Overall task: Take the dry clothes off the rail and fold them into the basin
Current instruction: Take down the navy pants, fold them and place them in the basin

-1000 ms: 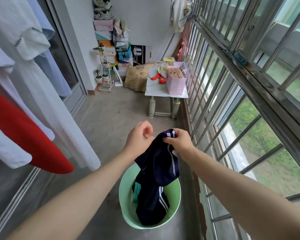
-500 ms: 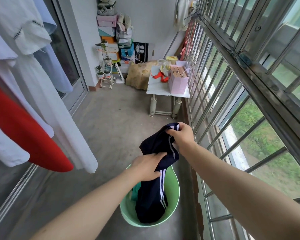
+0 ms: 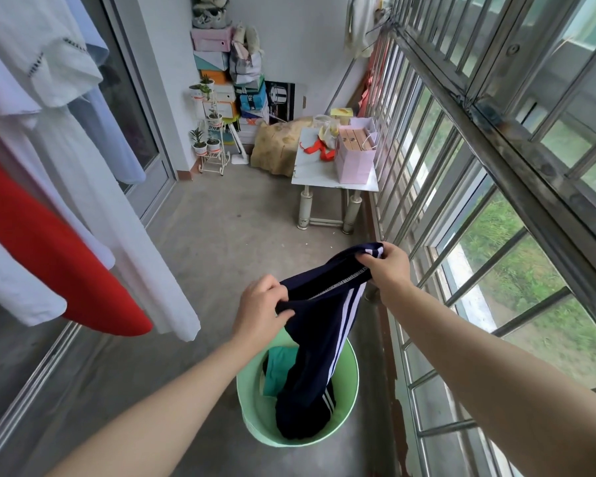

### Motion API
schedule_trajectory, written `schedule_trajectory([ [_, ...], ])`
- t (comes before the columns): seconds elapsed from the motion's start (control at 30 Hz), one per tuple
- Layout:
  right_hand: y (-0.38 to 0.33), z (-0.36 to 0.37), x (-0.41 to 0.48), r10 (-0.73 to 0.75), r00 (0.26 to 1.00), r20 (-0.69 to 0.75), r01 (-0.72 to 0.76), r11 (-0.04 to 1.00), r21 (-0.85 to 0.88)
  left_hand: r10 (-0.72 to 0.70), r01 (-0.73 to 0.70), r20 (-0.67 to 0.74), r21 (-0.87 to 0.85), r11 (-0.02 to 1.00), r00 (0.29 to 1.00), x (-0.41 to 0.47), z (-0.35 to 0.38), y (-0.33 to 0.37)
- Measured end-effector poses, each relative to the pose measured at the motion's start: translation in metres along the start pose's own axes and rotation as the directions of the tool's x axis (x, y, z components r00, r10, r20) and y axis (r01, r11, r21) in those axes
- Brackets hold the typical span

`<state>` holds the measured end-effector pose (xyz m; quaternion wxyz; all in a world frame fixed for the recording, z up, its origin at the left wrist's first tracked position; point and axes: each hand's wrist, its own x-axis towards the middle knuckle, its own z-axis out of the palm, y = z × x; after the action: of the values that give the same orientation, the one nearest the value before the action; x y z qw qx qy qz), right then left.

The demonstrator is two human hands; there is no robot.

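Left hand [image 3: 262, 311] clamps 1 end of the navy garment [image 3: 324, 339], right hand [image 3: 387, 270] pinches the other end, higher up — cloth stretched between the fingers. Below them it hangs into the green basin [image 3: 252, 421], its bottom resting inside beside a teal piece [image 3: 278, 370].

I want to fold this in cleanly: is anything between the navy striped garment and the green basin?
Nothing visible. The navy striped garment hangs straight down into the green basin, with its lower end already inside, beside a teal garment lying there.
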<state>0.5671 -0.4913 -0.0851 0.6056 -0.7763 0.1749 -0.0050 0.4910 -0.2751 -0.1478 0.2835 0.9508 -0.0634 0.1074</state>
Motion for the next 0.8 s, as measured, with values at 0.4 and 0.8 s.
schedule_trajectory([
  [0.4, 0.005, -0.009, 0.003, 0.152, 0.988, -0.009, -0.147, 0.969, 0.199, -0.025, 0.243, 0.511, -0.365, 0.899, 0.859, -0.006, 0.013, 0.025],
  [0.8, 0.001, -0.017, -0.005, 0.119, 0.990, 0.072, -0.134, 0.951, 0.279, -0.158, 0.315, 0.497, -0.249, 0.916, 0.853, 0.017, 0.033, 0.039],
])
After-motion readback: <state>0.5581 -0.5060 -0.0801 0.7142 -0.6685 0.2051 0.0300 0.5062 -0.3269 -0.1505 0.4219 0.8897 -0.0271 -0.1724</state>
